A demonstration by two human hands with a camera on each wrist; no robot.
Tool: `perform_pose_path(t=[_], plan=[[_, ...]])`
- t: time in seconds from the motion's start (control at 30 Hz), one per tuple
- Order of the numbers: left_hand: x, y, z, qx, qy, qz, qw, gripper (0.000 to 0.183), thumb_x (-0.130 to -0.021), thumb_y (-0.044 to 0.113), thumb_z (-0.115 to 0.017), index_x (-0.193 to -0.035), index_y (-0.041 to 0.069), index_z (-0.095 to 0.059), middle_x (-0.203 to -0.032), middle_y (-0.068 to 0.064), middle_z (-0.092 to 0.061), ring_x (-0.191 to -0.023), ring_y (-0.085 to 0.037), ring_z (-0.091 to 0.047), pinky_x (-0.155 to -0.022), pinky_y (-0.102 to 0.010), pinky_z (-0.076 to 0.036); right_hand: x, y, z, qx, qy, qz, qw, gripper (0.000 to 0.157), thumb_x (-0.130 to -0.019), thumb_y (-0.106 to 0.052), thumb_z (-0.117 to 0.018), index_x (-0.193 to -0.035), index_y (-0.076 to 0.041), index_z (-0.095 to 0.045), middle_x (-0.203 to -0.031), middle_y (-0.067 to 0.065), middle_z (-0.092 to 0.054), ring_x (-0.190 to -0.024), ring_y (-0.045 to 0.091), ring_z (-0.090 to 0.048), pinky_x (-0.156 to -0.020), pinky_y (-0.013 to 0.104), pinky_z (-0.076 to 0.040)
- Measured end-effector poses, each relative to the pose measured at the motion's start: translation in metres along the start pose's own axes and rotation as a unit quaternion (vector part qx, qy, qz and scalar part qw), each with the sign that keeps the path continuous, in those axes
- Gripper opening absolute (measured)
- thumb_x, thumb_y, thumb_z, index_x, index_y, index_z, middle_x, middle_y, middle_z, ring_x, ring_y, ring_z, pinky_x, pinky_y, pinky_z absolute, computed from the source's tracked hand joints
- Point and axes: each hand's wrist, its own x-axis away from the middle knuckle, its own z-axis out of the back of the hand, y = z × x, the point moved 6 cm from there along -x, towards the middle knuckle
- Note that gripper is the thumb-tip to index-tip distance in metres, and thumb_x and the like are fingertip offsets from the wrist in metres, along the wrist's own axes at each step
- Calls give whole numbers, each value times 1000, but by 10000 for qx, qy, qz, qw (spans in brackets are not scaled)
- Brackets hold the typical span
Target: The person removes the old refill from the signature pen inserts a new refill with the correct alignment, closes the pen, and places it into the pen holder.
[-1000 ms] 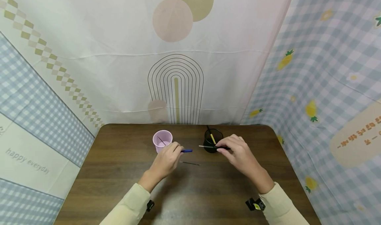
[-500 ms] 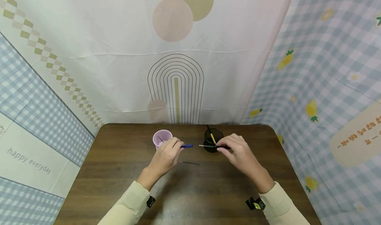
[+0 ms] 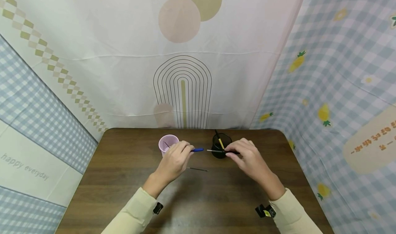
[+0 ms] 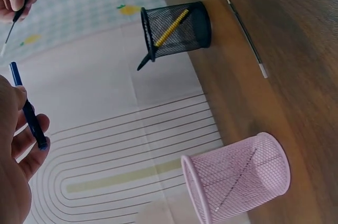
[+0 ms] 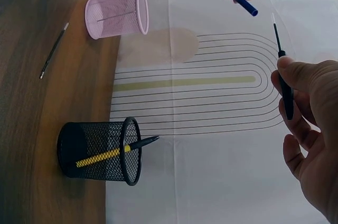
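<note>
My left hand (image 3: 174, 161) pinches a blue pen barrel (image 3: 198, 150), held level in front of the pink mesh pen holder (image 3: 163, 145). Its open tube end shows in the right wrist view and points toward my right hand (image 3: 249, 158). Between thumb and fingers, my right hand pinches a black pen part (image 5: 286, 89) with a thin refill (image 5: 278, 38) sticking out, white at its end. That white end faces the barrel, a small gap apart. Behind it stands the black mesh pen holder (image 5: 99, 150), with a yellow and black pen (image 5: 113, 154) leaning inside.
A loose refill (image 4: 247, 39) lies on the brown wooden table (image 3: 198, 203) between the hands. Another thin refill (image 4: 236, 179) leans inside the pink holder. Patterned cloths hang behind the table and on both sides.
My left hand has moved slightly up and to the right, bringing the blue barrel nearer the refill's white end. The right hand has stayed almost still.
</note>
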Motion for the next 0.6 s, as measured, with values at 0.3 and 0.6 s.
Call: perform_pose_path(t=[0.3,0.6], plan=[[-5,9,5,-8,137,-175,9998,13,-102,13,-62,-104,2,-68,-99,-8,-65,-89,-23,-65,-69,-33,-50,0,-1,0,104,-36,-9,9999,23,-83,-8,-84,-102,-16,-75,-102,-6,-74,-92,13,-61,-75,30,-40],[-9,15,8,-174,152,-347,9991,12,-100,12,-64,-104,1,-68,-100,-9,-65,-85,-22,-63,-64,-30,-44,0,-3,2,238,9,145,9996,24,-81,-7,-86,-101,-15,-75,-100,-5,-74,-91,15,-61,-74,31,-40]])
